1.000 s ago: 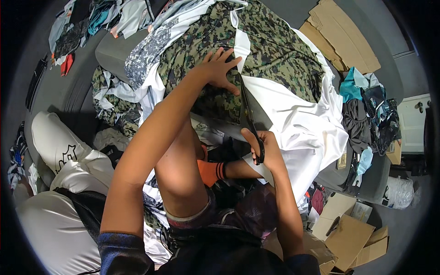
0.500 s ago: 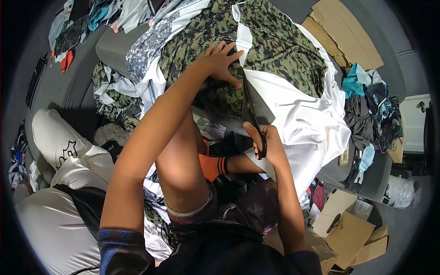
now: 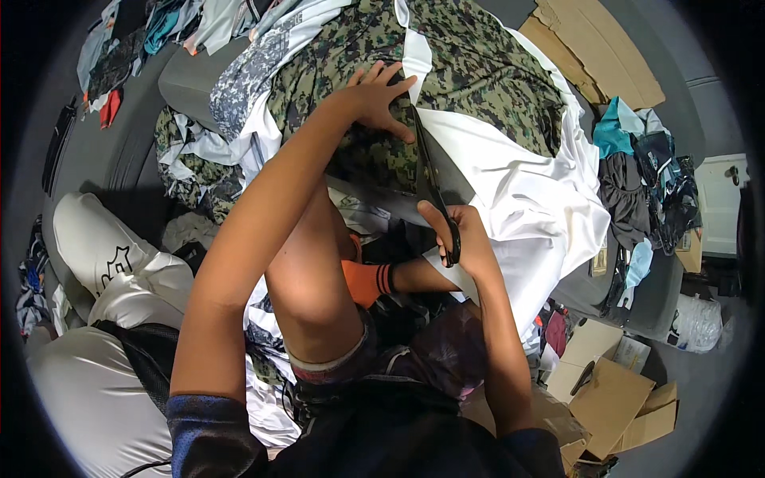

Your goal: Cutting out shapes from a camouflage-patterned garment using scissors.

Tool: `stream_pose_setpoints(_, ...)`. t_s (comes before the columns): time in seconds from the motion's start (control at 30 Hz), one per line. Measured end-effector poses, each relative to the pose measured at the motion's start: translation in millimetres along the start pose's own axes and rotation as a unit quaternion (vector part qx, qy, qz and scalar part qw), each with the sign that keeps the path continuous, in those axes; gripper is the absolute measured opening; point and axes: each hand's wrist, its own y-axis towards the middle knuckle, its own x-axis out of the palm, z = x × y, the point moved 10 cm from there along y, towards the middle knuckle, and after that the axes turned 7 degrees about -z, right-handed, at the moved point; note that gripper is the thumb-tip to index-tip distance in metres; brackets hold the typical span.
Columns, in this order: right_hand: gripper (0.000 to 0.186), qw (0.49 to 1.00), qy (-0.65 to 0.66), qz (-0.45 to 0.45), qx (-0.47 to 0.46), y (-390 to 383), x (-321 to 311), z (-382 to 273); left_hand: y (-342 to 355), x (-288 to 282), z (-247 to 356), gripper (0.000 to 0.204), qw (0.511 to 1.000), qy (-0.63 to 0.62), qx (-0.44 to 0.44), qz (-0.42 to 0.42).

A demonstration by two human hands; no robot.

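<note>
- Looks partway through a cut in the camo cloth (image 3: 486,95), spread out ahead of the knee (image 3: 309,307) over a grey surface (image 3: 454,182).
- Seems open already along the near stretch, from the closest edge up to the scissors (image 3: 431,185). Parts there into camo on the left and a loose, rumpled white flap (image 3: 518,191) on the right, with some of the grey surface showing between.
- Leaves, as far as can be judged, the stretch beyond the tips uncut, with camo on both sides of a white strip (image 3: 417,56) running off toward the top of the view. Cannot tell about the strip itself: plain band or turned-over cloth.
- Grips the scissors firmly by the handles in the right hand (image 3: 466,239), with curled fingers and a raised thumb. Points the blades forward, tips near the close end of the white strip. Cannot tell the exact spread of the blades.
- Lays the left hand (image 3: 373,105) on the camo cloth just left of the tips, with wide-spread fingers and a thumb angled toward the blades. Grasps nothing with it; probably steadies the cloth.
- Stretches the left forearm diagonally up from the lower left, past the knee. Holds the right forearm lower, to the right of the orange sock (image 3: 366,283).
</note>
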Motion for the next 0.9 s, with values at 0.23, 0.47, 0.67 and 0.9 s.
stream_pose_setpoints(0.23,0.052,1.0,0.009,-0.005,-0.012,0.2,0.9,-0.8,0.0,0.2,0.2,0.118,1.0,-0.001,0.004,0.003)
stream_pose_setpoints(0.47,0.049,1.0,0.003,-0.016,-0.019,-1.4,0.6,-2.2,0.6,-0.5,-0.9,0.121,1.0,-0.031,0.002,-0.003)
stream_pose_setpoints(0.67,0.047,0.996,0.066,-0.051,-0.018,-4.8,9.5,12.2,-2.2,-1.4,-0.3,0.119,1.0,-0.017,0.009,-0.003)
stream_pose_setpoints(0.9,0.045,0.99,0.115,-0.081,-0.019,-2.7,12.6,13.2,-2.5,-0.5,-3.2,0.117,0.999,-0.025,0.021,0.004)
